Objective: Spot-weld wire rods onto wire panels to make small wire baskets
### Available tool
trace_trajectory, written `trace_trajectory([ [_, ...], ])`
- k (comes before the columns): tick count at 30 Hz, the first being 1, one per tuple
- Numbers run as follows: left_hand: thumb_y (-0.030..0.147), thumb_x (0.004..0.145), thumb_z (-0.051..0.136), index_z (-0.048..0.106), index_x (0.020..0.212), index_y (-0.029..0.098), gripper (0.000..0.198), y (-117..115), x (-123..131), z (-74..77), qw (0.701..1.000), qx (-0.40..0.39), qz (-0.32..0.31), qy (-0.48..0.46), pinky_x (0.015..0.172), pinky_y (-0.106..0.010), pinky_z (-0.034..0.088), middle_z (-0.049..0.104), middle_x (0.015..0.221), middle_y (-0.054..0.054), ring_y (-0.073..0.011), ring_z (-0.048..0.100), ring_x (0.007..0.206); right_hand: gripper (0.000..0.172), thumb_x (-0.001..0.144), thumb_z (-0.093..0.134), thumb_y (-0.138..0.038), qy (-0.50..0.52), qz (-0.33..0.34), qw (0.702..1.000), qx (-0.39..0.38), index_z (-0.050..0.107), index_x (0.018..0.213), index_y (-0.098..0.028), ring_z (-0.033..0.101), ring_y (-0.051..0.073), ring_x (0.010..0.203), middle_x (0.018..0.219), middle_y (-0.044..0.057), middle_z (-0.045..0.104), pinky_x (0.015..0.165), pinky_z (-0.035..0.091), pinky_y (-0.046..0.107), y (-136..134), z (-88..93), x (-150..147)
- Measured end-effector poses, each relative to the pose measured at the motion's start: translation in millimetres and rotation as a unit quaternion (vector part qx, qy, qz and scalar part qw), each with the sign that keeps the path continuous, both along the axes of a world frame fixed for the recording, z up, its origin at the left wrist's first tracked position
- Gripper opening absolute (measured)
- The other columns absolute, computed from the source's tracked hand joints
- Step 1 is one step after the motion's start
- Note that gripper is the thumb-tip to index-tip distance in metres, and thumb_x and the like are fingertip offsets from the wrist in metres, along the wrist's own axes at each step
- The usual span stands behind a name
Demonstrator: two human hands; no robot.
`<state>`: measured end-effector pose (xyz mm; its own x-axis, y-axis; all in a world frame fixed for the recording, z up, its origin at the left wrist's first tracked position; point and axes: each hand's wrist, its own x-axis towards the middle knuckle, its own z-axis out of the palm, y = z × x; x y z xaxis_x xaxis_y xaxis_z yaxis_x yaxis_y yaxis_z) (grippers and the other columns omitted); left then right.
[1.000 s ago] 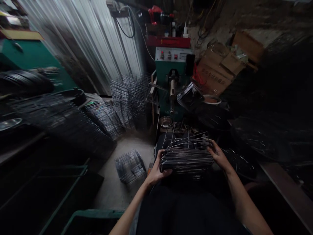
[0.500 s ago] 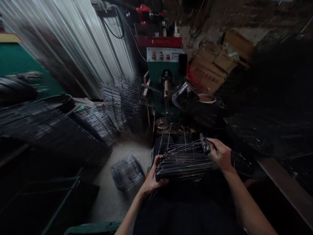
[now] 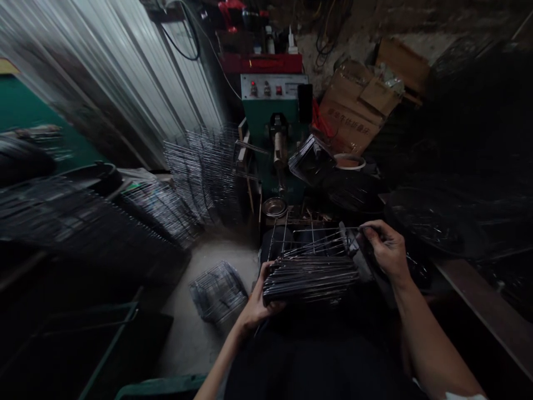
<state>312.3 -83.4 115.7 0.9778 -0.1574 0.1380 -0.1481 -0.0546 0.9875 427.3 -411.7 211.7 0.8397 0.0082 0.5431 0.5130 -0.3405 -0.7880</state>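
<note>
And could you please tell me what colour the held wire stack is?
The wire stack is dark, silvery grey, best seen in the head view.

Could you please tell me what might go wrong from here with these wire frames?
The stack of wire frames might slip or fan out: the left hand grips its left end, while the upper wires slant apart toward the right. The bare right hand, close to the stack's right end, could get scratched. The green machine ahead shows a lit red lamp, so it may be powered; bumping its metal arm could be risky.
</note>
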Motion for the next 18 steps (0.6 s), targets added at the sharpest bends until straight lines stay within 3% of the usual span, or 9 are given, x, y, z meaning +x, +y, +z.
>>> trace_trajectory([
  [4,0.049,0.070,0.077,0.030,0.143,0.025,0.090,-1.8,1.0,4.5,1.000,-0.015,0.013,0.018,0.107,-0.043,0.041,0.057,0.128,-0.009,-0.0305,0.055,0.118,0.017,0.091,0.065,-0.039,-0.037,-0.064,0.997,-0.037,0.075,0.092,-0.025,0.060,0.020,0.083,0.090,0.005,0.063,0.072,0.051,0.031,-12.6,-13.8,-2.7],
  [8,0.048,0.071,0.075,0.032,0.142,0.025,0.086,-2.2,3.6,6.5,1.000,-0.019,0.007,0.017,0.104,-0.042,0.043,0.059,0.123,-0.008,-0.0284,0.058,0.112,0.021,0.087,0.069,-0.043,0.040,-0.065,0.990,0.115,0.072,0.092,-0.022,0.056,0.015,0.063,0.079,0.001,0.062,0.058,0.048,0.027,-24.9,-52.0,-6.7],
  [10,0.047,0.071,0.076,0.032,0.142,0.025,0.087,-2.5,4.2,5.2,1.000,-0.026,0.004,0.015,0.104,-0.042,0.043,0.058,0.126,-0.008,-0.0285,0.058,0.113,0.025,0.082,0.074,-0.046,0.076,-0.074,0.973,0.204,0.069,0.089,-0.022,0.057,0.014,0.059,0.074,0.000,0.063,0.058,0.051,0.028,-27.0,-78.0,-9.9],
  [12,0.046,0.070,0.077,0.031,0.143,0.026,0.089,-2.4,3.8,2.4,0.999,-0.029,0.004,0.019,0.105,-0.042,0.043,0.057,0.128,-0.009,-0.0291,0.057,0.115,0.029,0.079,0.075,-0.050,0.125,-0.069,0.959,0.243,0.069,0.089,-0.023,0.061,0.016,0.061,0.074,0.000,0.065,0.059,0.054,0.030,-28.0,-104.3,-16.1],
  [13,0.046,0.070,0.077,0.030,0.144,0.026,0.090,-2.0,3.2,0.6,0.999,-0.029,0.006,0.021,0.106,-0.042,0.043,0.057,0.128,-0.009,-0.0292,0.057,0.116,0.032,0.078,0.075,-0.053,0.152,-0.054,0.960,0.228,0.070,0.089,-0.023,0.064,0.018,0.063,0.076,0.001,0.067,0.060,0.055,0.032,-29.2,-116.2,-20.6],
  [15,0.046,0.070,0.078,0.029,0.145,0.026,0.091,-0.6,1.6,-3.8,0.999,-0.020,0.014,0.023,0.106,-0.042,0.042,0.057,0.128,-0.009,-0.0291,0.056,0.116,0.036,0.073,0.077,-0.057,0.204,0.010,0.971,0.125,0.073,0.084,-0.023,0.068,0.023,0.071,0.079,0.004,0.071,0.067,0.058,0.037,-34.2,-134.3,-30.6],
  [18,0.045,0.068,0.080,0.031,0.144,0.028,0.093,1.9,-0.8,-9.9,1.000,-0.006,0.023,0.019,0.104,-0.043,0.044,0.056,0.128,-0.008,-0.0291,0.056,0.116,0.037,0.071,0.078,-0.058,0.232,0.090,0.968,-0.038,0.078,0.087,-0.024,0.070,0.029,0.092,0.096,0.008,0.074,0.086,0.057,0.044,-45.3,-139.9,-39.2],
])
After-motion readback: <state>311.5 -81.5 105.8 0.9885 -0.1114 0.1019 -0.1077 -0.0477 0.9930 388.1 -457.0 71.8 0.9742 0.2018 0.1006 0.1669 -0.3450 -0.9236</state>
